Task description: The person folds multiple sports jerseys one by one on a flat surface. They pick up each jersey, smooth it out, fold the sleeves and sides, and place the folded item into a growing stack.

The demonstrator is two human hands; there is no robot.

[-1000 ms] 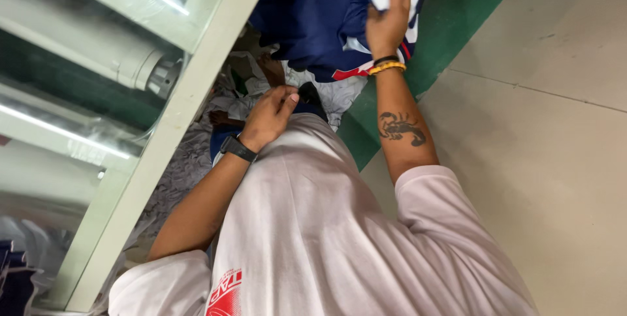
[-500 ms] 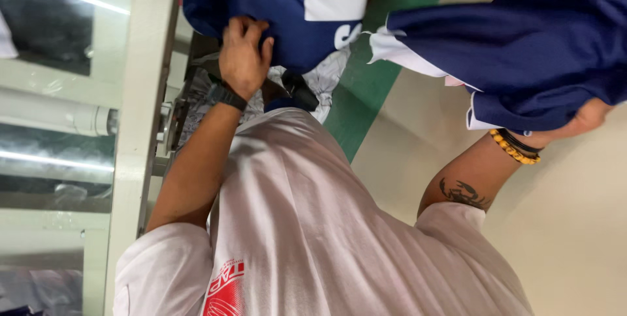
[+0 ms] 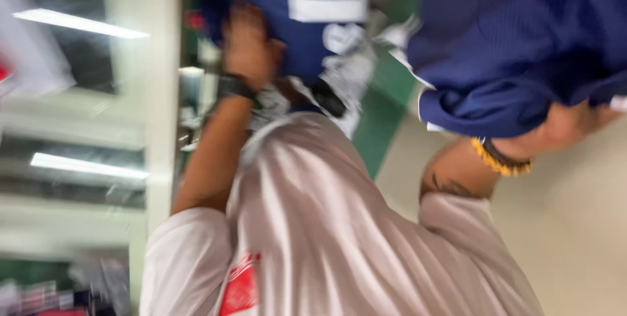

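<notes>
Head view only, heavily motion-blurred and tilted. Left hand [image 3: 248,45] sat at upper centre-left, a dark watch band [image 3: 235,86] on its wrist, its grip clenched on the edge of a navy blue garment [image 3: 297,29] that carried white trim and a white patch. That garment hung in front of the torso, at the top of the frame, just above the white shirt [image 3: 313,224] worn by the person. Right hand [image 3: 565,126] was out at the far right, forearm raised, a yellow bead bracelet [image 3: 499,159] and a dark band at the wrist, a dark tattoo [image 3: 450,187] on the forearm below it. Its grip was closed under a second bundle of navy blue cloth [image 3: 509,48], which draped over the fingers and hid most of them; white edging showed along the cloth's left side. The two blue masses were apart, with a strip of green floor [image 3: 379,126] visible between them; whether they belonged to one piece could not be told. Beige floor [image 3: 581,237] filled the lower right. A pale green frame [image 3: 160,113] with glass panels stood along the left, light strips reflected in it. Red print [image 3: 240,286] marked the shirt near the bottom edge.
</notes>
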